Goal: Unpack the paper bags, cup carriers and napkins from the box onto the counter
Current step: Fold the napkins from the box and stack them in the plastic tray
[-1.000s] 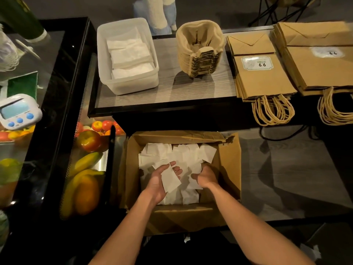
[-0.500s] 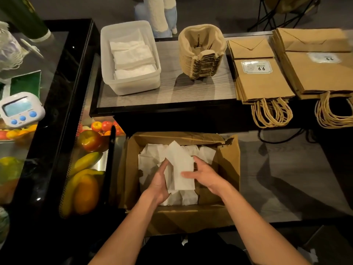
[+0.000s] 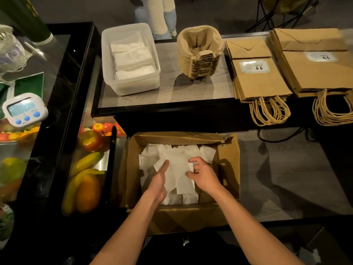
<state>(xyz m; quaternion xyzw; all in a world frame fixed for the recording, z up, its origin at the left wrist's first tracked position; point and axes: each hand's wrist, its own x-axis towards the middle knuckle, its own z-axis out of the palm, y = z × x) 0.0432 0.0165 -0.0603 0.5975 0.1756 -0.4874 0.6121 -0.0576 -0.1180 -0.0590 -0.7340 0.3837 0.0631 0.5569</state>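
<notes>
An open cardboard box (image 3: 228, 169) sits on the lower shelf, holding several loose white napkins (image 3: 152, 155). Both my hands are inside it around a small stack of napkins (image 3: 179, 173). My left hand (image 3: 159, 180) presses its straight fingers against the stack's left side. My right hand (image 3: 202, 174) curls its fingers and thumb round the stack's right edge. On the counter above stand a clear plastic tub (image 3: 131, 83) with folded napkins, a stack of pulp cup carriers (image 3: 199, 52), and two piles of brown paper bags (image 3: 256, 77) (image 3: 315, 64).
A black glass display case (image 3: 63, 115) with bananas, apples and tomatoes lies left of the box. A white timer (image 3: 24, 109) rests on its top. Bag handles (image 3: 269, 111) hang over the counter's front edge. Grey shelf surface (image 3: 277, 178) extends right of the box.
Both hands gathered loose napkins into a stack between them and lifted it a little. The right hand moved from the pile onto the stack's right edge.
</notes>
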